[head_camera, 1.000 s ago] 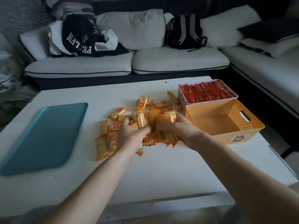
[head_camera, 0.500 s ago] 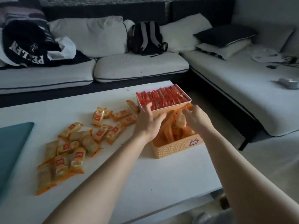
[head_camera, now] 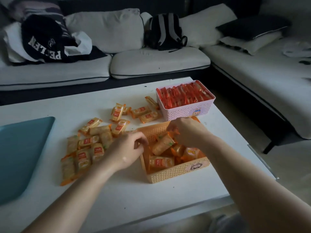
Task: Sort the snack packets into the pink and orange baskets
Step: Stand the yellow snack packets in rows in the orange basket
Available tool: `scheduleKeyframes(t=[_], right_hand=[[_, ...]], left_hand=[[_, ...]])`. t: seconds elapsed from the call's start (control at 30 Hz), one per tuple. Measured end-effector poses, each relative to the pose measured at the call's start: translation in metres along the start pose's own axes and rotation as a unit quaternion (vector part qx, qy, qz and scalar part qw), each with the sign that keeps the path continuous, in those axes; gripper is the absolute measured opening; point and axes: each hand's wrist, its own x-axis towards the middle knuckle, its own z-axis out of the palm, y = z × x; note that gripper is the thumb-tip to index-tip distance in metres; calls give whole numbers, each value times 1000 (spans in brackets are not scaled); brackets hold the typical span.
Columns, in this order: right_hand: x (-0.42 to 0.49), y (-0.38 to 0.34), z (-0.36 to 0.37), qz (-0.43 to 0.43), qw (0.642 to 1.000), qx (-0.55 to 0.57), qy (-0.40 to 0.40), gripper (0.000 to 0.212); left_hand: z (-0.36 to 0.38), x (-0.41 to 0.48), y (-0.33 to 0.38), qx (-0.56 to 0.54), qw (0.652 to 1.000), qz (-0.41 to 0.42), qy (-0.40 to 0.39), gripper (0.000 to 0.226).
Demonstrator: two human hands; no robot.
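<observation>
White worktop [head_camera: 168, 195] carries teal tray [head_camera: 21, 148] at left. Orange basket [head_camera: 176, 174] sits nr you, pink basket [head_camera: 185, 113] just behind it, full of red packets [head_camera: 183, 95]. Loose yellow packets [head_camera: 87, 148] lie left of orange basket. Your right hand [head_camera: 186, 130] pinches a tilted packet [head_camera: 161, 145] inside orange basket. Left hand [head_camera: 129, 148] is curled at its left rim; can't tell if it holds anything.

The orange basket [head_camera: 176, 173] — empty a second ago — now holds yellow snack packets [head_camera: 161, 163] brought from the pile; the left hand [head_camera: 129, 148] has drawn back to its rim.
</observation>
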Motion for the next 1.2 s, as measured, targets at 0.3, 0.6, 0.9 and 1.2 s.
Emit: scheduleKeyframes(t=[0.3, 0.6, 0.9, 1.2], right_hand=[[18, -36, 33, -1, 971, -235, -38, 47], [34, -39, 29, -6, 991, -126, -48, 26], [55, -59, 44, 107, 929, 349, 65, 13], [36, -44, 30, 19, 984, 137, -108, 13]], left_hand=[[13, 18, -11, -219, 969, -56, 101, 35], [15, 31, -26, -273, 947, -107, 134, 31], [14, 28, -21, -74, 996, 27, 37, 77], [21, 32, -27, 20, 993, 27, 117, 14]])
